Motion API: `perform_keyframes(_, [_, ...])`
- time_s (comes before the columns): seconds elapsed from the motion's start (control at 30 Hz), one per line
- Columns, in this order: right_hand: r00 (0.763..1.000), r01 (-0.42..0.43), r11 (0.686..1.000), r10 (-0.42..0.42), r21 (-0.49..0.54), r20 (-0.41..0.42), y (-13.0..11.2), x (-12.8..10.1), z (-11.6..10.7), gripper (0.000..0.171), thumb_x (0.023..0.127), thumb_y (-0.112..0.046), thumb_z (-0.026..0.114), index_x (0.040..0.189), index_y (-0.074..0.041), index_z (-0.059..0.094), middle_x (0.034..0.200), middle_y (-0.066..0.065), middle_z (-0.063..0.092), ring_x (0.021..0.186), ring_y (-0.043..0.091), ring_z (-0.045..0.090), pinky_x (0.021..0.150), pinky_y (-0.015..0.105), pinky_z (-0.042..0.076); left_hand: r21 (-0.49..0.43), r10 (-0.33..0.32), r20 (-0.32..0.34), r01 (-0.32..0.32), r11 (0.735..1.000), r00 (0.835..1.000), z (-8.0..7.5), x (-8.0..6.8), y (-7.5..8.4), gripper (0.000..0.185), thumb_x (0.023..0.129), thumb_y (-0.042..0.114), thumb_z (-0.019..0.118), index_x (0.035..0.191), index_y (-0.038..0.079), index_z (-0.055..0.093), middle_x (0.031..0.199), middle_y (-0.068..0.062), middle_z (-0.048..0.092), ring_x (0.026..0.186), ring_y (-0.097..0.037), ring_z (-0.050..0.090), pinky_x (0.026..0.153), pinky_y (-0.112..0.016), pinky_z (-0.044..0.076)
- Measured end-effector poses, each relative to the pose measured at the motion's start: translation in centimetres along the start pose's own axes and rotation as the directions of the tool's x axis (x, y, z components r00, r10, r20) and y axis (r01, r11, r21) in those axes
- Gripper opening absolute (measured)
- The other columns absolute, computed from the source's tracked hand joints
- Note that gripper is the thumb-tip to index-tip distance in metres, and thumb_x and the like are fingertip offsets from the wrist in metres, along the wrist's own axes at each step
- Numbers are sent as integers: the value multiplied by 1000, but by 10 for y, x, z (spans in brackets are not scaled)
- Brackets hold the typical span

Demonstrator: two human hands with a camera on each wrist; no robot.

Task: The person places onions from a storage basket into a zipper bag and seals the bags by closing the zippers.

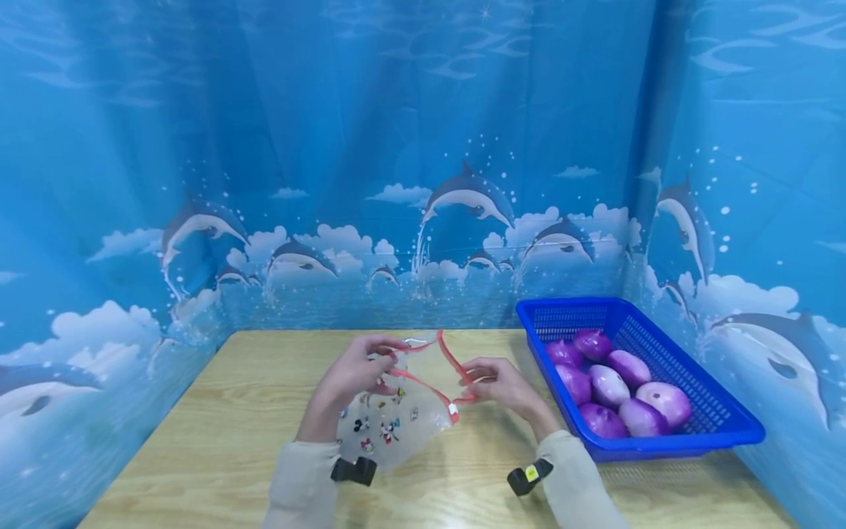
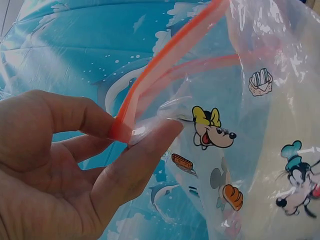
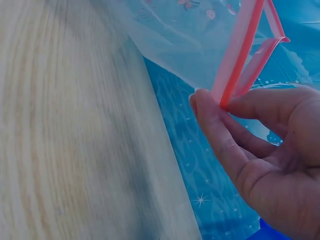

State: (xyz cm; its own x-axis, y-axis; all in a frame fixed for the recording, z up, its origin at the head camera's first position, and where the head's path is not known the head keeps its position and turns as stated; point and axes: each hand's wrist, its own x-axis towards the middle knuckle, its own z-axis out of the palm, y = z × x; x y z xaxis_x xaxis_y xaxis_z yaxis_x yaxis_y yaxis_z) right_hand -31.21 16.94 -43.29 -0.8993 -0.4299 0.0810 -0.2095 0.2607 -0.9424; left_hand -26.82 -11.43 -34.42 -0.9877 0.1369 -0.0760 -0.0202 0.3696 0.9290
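Note:
A clear zip bag (image 1: 390, 433) printed with small cartoon figures is held over the table, its red-edged mouth spread apart. My left hand (image 1: 357, 371) pinches the left end of the mouth between thumb and fingers. In the left wrist view, the red zip strip (image 2: 172, 45) rises from those fingertips. My right hand (image 1: 499, 386) pinches the opposite end of the mouth, and the right wrist view shows the strip (image 3: 240, 55) between thumb and fingers. A red-and-white slider (image 1: 453, 413) sits on the near side of the rim. Nothing shows inside the bag.
To the right stands a blue plastic basket (image 1: 707, 382) holding several purple onions (image 1: 628, 367). The wooden table (image 1: 218, 411) lies under the hands. Behind and at both sides hangs a blue curtain (image 1: 370, 132) printed with dolphins.

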Motion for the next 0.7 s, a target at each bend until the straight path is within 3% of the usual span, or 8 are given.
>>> perform_keyframes(0.13, [999, -20, 999, 19, 31, 27, -3, 0, 0, 43, 96, -1, 64, 137, 9, 58, 124, 36, 65, 98, 23, 74, 87, 38, 66, -20, -6, 6, 6, 1000, 1000, 1, 0, 0, 29, 104, 6, 55, 128, 12, 69, 122, -17, 60, 97, -26, 64, 67, -35, 67])
perform_keyframes(0.4, [999, -17, 999, 14, 48, 44, -9, -2, 0, 43, 99, -7, 64, 138, 8, 57, 129, 38, 62, 109, 36, 72, 88, 42, 66, -33, -8, 12, 8, 999, 1000, 2, 1, 1, 30, 104, 7, 55, 131, 10, 67, 131, -20, 58, 104, -31, 67, 68, -35, 67])
perform_keyframes(0.7, [997, -47, 997, 43, 66, 58, -13, -2, 2, 46, 97, -10, 68, 139, 6, 57, 128, 36, 63, 104, 23, 72, 85, 42, 67, -39, -19, 12, 19, 999, 1000, 3, 2, 0, 32, 103, 6, 55, 133, 11, 66, 131, -18, 59, 108, -35, 66, 68, -36, 67])
